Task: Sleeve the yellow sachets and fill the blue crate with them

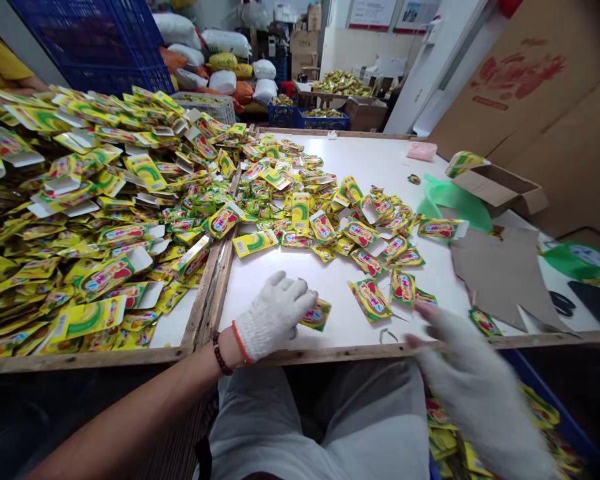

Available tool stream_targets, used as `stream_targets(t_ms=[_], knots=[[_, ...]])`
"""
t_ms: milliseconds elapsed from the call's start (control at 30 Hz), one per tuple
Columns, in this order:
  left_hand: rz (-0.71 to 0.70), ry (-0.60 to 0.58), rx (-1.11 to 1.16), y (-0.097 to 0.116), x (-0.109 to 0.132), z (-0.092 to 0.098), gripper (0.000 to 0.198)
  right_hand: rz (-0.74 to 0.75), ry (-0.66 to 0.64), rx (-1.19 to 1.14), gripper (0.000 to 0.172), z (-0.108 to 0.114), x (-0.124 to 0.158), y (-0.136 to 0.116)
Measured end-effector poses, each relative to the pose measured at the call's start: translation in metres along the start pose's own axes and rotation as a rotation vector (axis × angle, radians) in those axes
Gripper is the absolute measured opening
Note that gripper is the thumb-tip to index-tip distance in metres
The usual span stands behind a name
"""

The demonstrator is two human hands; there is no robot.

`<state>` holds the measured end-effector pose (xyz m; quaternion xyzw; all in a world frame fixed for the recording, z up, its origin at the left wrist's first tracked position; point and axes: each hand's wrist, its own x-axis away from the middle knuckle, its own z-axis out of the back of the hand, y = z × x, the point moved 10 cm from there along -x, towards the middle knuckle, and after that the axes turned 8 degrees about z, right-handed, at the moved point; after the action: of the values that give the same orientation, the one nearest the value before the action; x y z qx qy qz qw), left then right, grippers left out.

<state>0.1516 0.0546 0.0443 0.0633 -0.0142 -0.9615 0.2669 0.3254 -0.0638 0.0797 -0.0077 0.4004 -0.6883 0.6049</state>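
Note:
My left hand (275, 313), in a white knit glove, rests on the white table (325, 287) near its front edge, fingers curled on a small yellow-green sachet (317, 315). My right hand (460, 367), also gloved and blurred by motion, hangs over the front edge with fingers stretched out, its fingertips near a loose sachet (404, 287). A scatter of yellow sachets (330, 213) covers the middle of the table. A flat yellow carton (255, 243) lies just beyond my left hand.
A big heap of flat yellow cartons (80, 220) fills the left table. Brown cardboard (500, 273), an open box (500, 187) and green plastic (450, 197) lie at the right. A blue bin (545, 413) with sachets sits below right. Sacks and crates stand behind.

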Motion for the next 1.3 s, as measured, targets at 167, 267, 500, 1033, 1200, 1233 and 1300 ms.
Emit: stream_targets(t_ms=[167, 267, 500, 1033, 1200, 1233, 1300], knots=[[-0.058, 0.246, 0.251, 0.018, 0.002, 0.031, 0.046, -0.074, -0.212, -0.419, 0.034, -0.127, -0.016, -0.021], [0.344, 0.387, 0.744, -0.038, 0.013, 0.018, 0.063, -0.195, -0.095, -0.592, 0.019, -0.148, -0.012, -0.014], [0.547, 0.352, 1.311, -0.056, 0.026, -0.038, 0.038, -0.164, 0.003, -0.629, 0.030, -0.148, 0.007, -0.014], [0.326, 0.236, 1.055, -0.050, 0.034, -0.041, 0.019, 0.070, -0.052, -0.586, 0.028, -0.146, -0.005, -0.029], [0.476, 0.201, 1.207, -0.059, 0.032, -0.045, 0.018, 0.002, -0.104, -0.585, 0.022, -0.155, -0.013, -0.033], [0.494, 0.191, 1.301, -0.059, 0.032, -0.049, 0.024, -0.046, -0.102, -0.608, 0.025, -0.156, -0.013, -0.028], [0.490, 0.167, 1.432, -0.056, 0.031, -0.054, 0.038, -0.109, -0.111, -0.641, 0.038, -0.160, -0.011, -0.021]])
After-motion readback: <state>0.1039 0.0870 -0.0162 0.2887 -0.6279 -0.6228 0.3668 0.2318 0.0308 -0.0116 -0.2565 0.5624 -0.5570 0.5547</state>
